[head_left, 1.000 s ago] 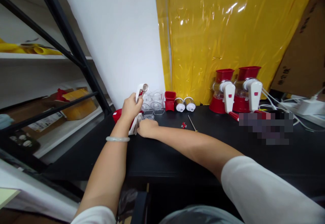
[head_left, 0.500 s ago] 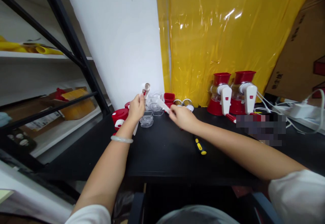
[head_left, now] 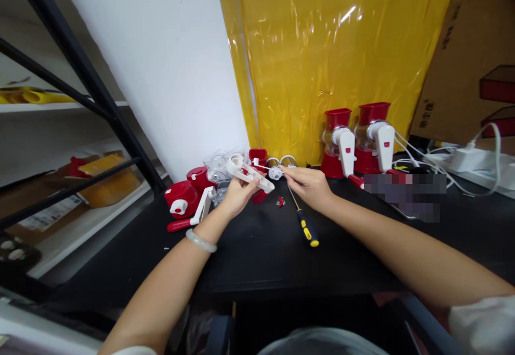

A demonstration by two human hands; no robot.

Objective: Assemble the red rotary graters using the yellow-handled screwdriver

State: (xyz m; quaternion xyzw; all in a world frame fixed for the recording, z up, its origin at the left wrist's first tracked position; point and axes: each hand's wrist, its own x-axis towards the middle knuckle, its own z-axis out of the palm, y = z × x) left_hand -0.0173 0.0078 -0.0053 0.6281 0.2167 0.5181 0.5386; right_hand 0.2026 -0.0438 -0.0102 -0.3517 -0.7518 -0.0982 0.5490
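My left hand (head_left: 238, 195) is closed around a white crank handle part (head_left: 250, 173) and holds it just above the black table (head_left: 261, 258). My right hand (head_left: 309, 184) pinches a thin rod (head_left: 269, 168) whose other end meets that white part. A screwdriver with a yellow and black grip (head_left: 306, 229) lies on the table under my right wrist. A small red piece (head_left: 280, 201) lies between my hands.
Two assembled red and white grinders (head_left: 340, 146) (head_left: 376, 139) stand before a yellow plastic sheet (head_left: 330, 49). A red base with a white crank (head_left: 181, 205), clear cups (head_left: 217, 170) and metal drums (head_left: 287, 161) sit at the back. Cables and a power strip (head_left: 466, 159) lie right, metal shelving (head_left: 80, 130) left.
My left hand has lowered and tilted the white crank part flat. My right hand came toward it with a thin rod. The view shifted to the right.
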